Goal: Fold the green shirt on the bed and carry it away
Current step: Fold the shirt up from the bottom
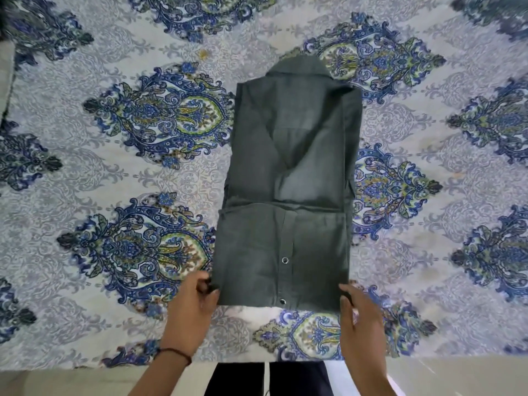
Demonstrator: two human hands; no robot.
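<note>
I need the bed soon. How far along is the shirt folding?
Partly done: the green shirt lies on the patterned bedsheet with its sides tucked in and the bottom folded up once. The left hand and right hand grip its near corners. Another fold toward the collar and carrying it away remain.

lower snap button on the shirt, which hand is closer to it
Right. The right hand grips the green shirt at its near right corner, closer to the lower snap button. The left hand pinches the near left corner, slightly farther away.
</note>
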